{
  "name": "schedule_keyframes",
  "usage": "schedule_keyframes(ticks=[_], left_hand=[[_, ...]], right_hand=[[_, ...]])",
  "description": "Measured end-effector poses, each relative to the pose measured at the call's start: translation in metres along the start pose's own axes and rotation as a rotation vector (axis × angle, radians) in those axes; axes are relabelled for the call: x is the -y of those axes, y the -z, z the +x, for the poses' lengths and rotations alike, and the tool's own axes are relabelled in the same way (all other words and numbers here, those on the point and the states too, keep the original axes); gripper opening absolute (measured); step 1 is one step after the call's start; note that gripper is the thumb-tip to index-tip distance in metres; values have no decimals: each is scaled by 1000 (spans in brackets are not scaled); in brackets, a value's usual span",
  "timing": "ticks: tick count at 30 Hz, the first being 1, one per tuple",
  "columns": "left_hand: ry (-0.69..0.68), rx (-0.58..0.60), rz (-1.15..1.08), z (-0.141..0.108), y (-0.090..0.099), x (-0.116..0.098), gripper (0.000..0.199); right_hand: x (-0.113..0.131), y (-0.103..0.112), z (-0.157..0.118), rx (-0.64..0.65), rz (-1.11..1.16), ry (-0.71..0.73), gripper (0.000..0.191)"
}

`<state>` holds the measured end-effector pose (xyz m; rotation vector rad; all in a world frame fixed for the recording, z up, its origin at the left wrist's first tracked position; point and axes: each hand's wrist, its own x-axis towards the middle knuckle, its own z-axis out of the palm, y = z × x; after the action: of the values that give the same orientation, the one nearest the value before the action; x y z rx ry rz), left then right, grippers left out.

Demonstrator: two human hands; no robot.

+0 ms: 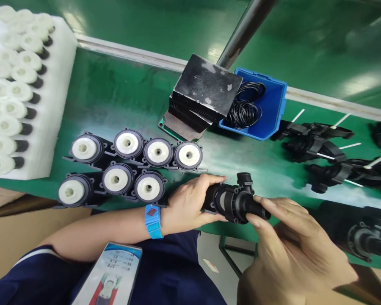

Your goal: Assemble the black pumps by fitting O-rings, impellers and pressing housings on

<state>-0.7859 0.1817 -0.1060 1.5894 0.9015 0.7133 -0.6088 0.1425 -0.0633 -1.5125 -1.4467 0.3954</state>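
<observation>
My left hand (186,201), with a blue wrist strap (153,221) on it, is wrapped round a black pump body (212,198) lying near the table's front edge. On the end of the body sits a black pump cover (236,204) with a threaded port pointing away from me. My right hand (292,239) pinches the cover's smooth nozzle between thumb and forefinger. A pale part shows between cover and body; whether they fully meet I cannot tell. To the left stand several black pump bodies (127,144) with white round rotors facing up.
White foam tray (55,106) with several white rotors, far left. A finned metal block (206,87) stands beside a blue bin (273,114) of black rings. Black covers (324,144) with white sticks lie right, assembled pumps (362,237) nearer. A metal pole (244,34) rises behind.
</observation>
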Motion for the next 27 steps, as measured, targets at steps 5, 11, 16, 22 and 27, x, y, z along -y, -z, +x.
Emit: schedule_keyframes(ticks=[5, 11, 16, 22, 27], left_hand=[[2, -3, 16, 0, -1, 0, 63], [26, 11, -24, 1, -2, 2, 68], [16, 34, -36, 2, -1, 4, 67], [28, 46, 6, 2, -4, 7, 66], [-7, 50, -10, 2, -4, 8, 66]], right_hand=[[11, 7, 13, 183, -180, 322, 31], [20, 7, 12, 229, -356, 410, 29], [24, 8, 21, 328, -396, 480, 18], [29, 15, 20, 459, -489, 298, 22], [16, 25, 20, 548, -399, 229, 40]])
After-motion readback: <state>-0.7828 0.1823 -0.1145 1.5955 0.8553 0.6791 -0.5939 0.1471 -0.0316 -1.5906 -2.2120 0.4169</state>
